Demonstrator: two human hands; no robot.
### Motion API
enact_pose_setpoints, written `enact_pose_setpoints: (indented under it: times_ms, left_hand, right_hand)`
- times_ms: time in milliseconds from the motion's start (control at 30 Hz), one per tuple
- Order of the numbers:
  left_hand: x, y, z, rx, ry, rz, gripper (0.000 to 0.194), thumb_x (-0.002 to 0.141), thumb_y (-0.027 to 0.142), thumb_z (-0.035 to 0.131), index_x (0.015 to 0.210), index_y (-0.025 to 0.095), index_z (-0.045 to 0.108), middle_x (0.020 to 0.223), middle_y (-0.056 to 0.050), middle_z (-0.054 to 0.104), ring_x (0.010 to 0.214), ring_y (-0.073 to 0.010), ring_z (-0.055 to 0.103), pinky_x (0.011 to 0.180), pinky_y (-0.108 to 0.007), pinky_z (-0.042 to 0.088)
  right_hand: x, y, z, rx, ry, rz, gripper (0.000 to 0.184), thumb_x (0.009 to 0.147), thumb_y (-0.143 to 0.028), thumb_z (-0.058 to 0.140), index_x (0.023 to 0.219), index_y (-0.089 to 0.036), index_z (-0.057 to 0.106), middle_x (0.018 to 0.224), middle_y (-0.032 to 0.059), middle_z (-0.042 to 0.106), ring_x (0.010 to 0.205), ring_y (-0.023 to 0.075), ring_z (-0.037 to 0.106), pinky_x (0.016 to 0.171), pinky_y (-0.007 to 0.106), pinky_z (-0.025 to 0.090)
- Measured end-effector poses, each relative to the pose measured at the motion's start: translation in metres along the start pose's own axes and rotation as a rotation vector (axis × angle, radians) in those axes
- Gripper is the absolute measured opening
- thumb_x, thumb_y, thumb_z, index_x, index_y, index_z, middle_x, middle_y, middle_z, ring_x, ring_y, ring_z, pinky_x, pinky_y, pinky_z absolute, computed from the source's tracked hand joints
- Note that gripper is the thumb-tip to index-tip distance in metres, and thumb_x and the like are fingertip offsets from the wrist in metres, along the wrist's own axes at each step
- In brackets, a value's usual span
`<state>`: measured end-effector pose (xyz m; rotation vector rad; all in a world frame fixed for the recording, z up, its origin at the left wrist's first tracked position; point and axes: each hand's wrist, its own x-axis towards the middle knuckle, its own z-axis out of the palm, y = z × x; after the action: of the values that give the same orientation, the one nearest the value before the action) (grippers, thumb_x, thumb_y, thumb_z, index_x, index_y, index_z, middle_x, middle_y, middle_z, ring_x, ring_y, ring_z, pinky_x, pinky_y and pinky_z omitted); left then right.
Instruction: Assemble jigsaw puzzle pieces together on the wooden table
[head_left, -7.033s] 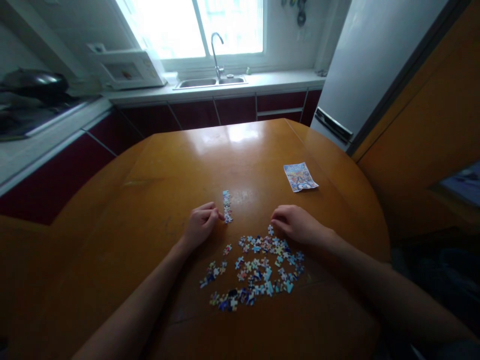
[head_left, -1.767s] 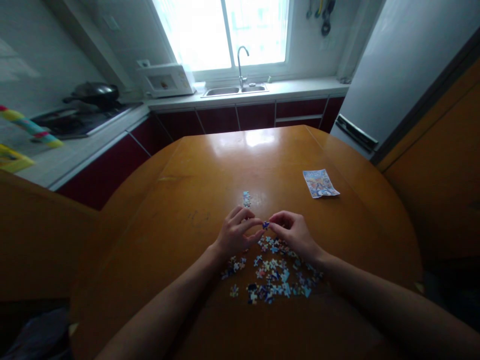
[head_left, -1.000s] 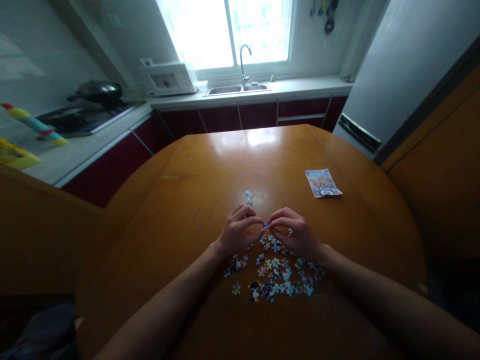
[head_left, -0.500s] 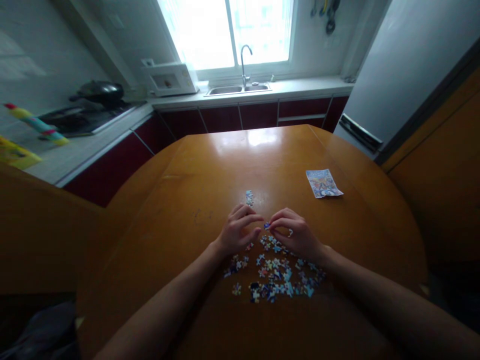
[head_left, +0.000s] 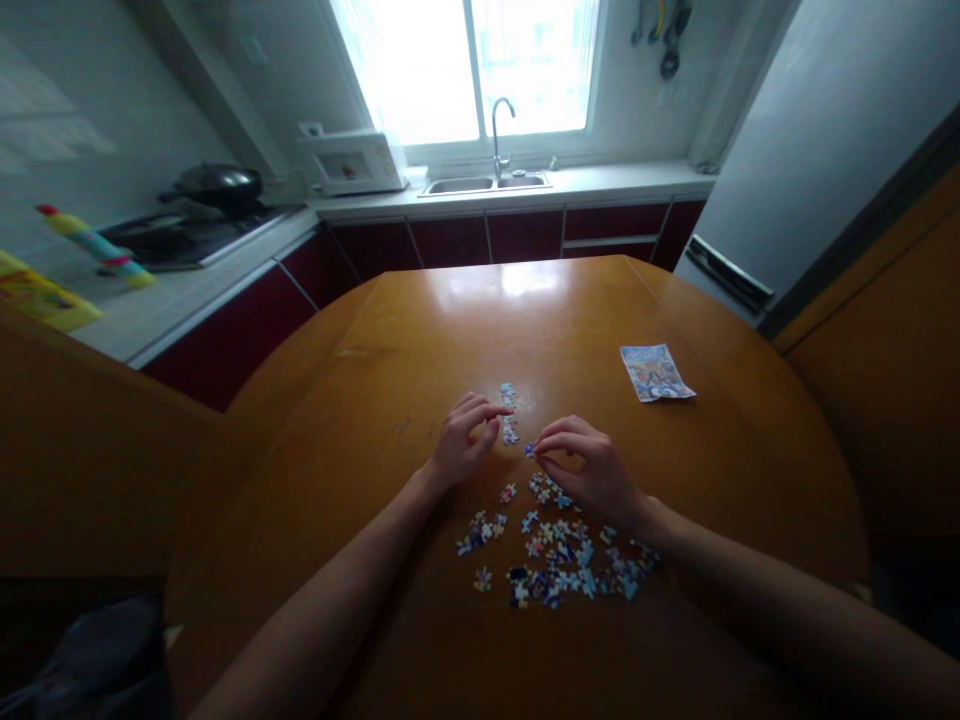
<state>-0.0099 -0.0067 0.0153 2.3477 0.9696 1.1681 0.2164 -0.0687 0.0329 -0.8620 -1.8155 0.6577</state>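
Observation:
A narrow strip of joined puzzle pieces [head_left: 510,430] lies on the wooden table [head_left: 360,370]. My left hand [head_left: 465,437] is at its left side, fingers apart, the forefinger reaching onto or just over the strip. Between the thumb and fingertips of my right hand [head_left: 589,458] is a small blue puzzle piece [head_left: 529,450], close to the strip's lower right. Nearer to me lie many loose puzzle pieces [head_left: 559,540] in a spread pile, with a small group [head_left: 480,530] to its left. My right hand and wrist hide part of what lies beneath them.
A printed picture sheet [head_left: 656,373] lies on the table at right. Beyond the table's far edge are a counter with a sink [head_left: 461,186], a microwave [head_left: 358,163] and, on the stove, a black wok [head_left: 217,185]. A fridge [head_left: 810,150] stands at right.
My left hand has drawn back leftward and up, uncovering more of the strip. My right hand keeps its pinch on the blue puzzle piece. The view has shifted slightly.

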Motion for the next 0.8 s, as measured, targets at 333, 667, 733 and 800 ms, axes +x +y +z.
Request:
enact_pose_setpoints:
  times_ms: [333, 667, 733, 800]
  left_hand:
    - [0.000, -0.004, 0.006, -0.027, 0.050, -0.057, 0.021, 0.093, 0.019, 0.052, 0.086, 0.018, 0.072, 0.075, -0.003, 0.062, 0.076, -0.0167, 0.056, 0.071, -0.030, 0.044]
    - [0.001, -0.002, 0.005, -0.065, -0.042, -0.105, 0.026, 0.089, 0.016, 0.050, 0.074, 0.016, 0.071, 0.063, -0.001, 0.059, 0.062, -0.0126, 0.051, 0.063, -0.027, 0.038]
    - [0.001, -0.001, 0.004, -0.080, -0.060, -0.101, 0.026, 0.087, 0.014, 0.050, 0.073, 0.016, 0.071, 0.062, -0.001, 0.060, 0.061, -0.0121, 0.051, 0.063, -0.026, 0.038]
    - [0.001, -0.001, 0.004, -0.087, -0.080, -0.102, 0.025, 0.086, 0.013, 0.051, 0.072, 0.016, 0.072, 0.062, -0.001, 0.061, 0.060, -0.0117, 0.051, 0.063, -0.026, 0.038]
  right_hand:
    - [0.037, 0.009, 0.010, -0.030, 0.027, -0.064, 0.009, 0.086, -0.014, 0.067, 0.087, -0.022, 0.071, 0.091, 0.0043, 0.070, 0.090, 0.0187, 0.064, 0.082, 0.035, 0.051]
    - [0.022, 0.049, 0.026, -0.095, -0.145, -0.054, 0.015, 0.082, -0.006, 0.069, 0.083, -0.021, 0.071, 0.089, 0.0031, 0.071, 0.087, 0.0182, 0.063, 0.082, 0.034, 0.050]
    - [0.020, 0.051, 0.027, -0.116, -0.182, -0.041, 0.016, 0.082, -0.005, 0.069, 0.082, -0.021, 0.071, 0.090, 0.0033, 0.072, 0.089, 0.0184, 0.063, 0.083, 0.034, 0.050]
    - [0.017, 0.052, 0.028, -0.133, -0.207, -0.031, 0.016, 0.082, -0.006, 0.069, 0.083, -0.021, 0.072, 0.092, 0.0037, 0.072, 0.090, 0.0187, 0.062, 0.084, 0.033, 0.050]
